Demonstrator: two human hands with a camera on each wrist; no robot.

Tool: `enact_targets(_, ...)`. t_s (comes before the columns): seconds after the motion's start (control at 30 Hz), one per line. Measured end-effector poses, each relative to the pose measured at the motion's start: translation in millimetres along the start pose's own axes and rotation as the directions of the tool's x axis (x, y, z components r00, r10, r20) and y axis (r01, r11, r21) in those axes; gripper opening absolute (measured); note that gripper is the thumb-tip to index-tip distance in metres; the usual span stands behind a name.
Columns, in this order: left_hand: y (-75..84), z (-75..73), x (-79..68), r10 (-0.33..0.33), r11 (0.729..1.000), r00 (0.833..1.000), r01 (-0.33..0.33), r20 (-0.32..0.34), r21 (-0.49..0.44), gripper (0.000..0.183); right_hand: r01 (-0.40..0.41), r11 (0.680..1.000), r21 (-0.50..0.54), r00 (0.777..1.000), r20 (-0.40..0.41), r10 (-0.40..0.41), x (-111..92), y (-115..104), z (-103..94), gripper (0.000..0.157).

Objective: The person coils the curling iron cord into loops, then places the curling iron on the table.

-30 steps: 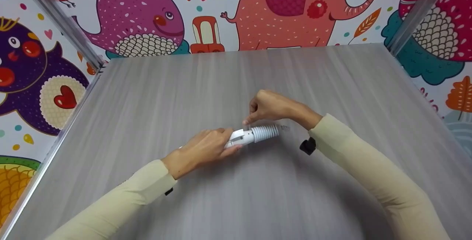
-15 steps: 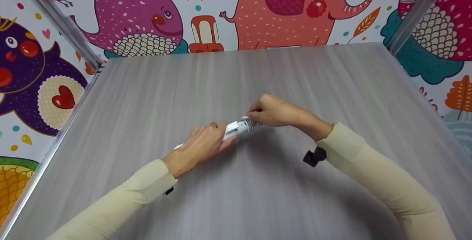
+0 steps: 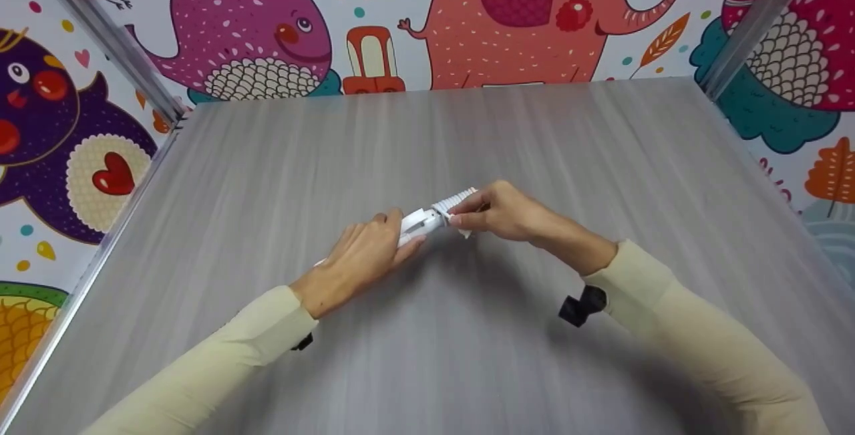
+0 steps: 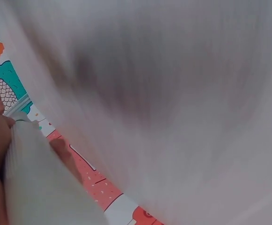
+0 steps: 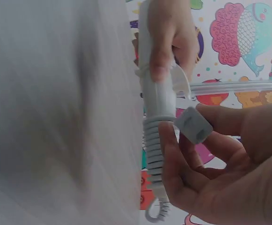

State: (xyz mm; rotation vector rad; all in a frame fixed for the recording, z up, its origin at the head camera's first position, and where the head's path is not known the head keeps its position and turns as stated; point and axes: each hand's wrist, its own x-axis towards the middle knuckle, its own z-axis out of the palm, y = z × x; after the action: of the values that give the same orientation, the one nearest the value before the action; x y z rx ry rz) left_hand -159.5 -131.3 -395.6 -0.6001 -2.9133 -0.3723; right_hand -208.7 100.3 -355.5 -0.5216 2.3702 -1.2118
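Observation:
My left hand (image 3: 364, 248) grips a white curling iron (image 3: 417, 224) by its body, tilted up to the right above the table. White cord (image 3: 454, 199) is wound in tight rings round its far end. In the right wrist view, a thumb lever (image 5: 180, 83) stands out from the body, and a ridged cord sleeve (image 5: 164, 208) with a loop of cord sits past the rings. My right hand (image 3: 507, 211) pinches a small white plug (image 5: 193, 125) beside the first rings. Its fingertips are right at the winding. The iron's body (image 4: 47, 178) fills the lower left of the left wrist view.
A grey wood-grain table (image 3: 300, 154) lies under both hands. Walls printed with cartoon animals (image 3: 521, 21) stand behind and at the sides, with metal posts (image 3: 107, 41) in the corners. Black wrist cameras (image 3: 582, 305) hang below the sleeves.
The curling iron's corded end has swung up and away from me. My right hand has moved from above the iron down to the near side of the winding.

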Motion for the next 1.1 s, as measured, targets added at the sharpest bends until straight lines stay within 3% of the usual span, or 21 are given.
enact_targets(0.27,0.8,3.6,9.6,-0.060,0.994,0.996,0.065,0.067,-0.084,0.040,0.034,0.978,0.208,0.995,-0.098,-0.014,3.8,9.0,22.3,0.023)
enact_targets(0.43,-0.2,9.4,13.9,-0.038,0.996,0.997,0.044,0.066,-0.079,0.037,0.033,0.950,0.309,0.994,-0.112,0.002,8.6,14.8,32.4,0.025)
enact_targets(0.6,-0.7,18.3,16.8,0.023,0.998,1.000,-0.023,0.010,-0.061,0.030,0.026,0.919,0.394,0.993,-0.117,0.023,13.4,22.1,39.9,0.026)
enact_targets(0.83,-8.0,30.9,23.6,0.074,0.996,0.996,-0.071,0.044,-0.060,0.031,-0.008,0.893,0.451,0.988,-0.135,0.077,17.7,34.9,48.0,0.025)
enact_targets(1.1,-9.6,41.8,38.4,0.113,0.991,0.987,-0.105,0.112,-0.080,0.033,-0.092,0.893,0.441,0.963,-0.189,0.192,23.9,49.9,48.0,0.025)
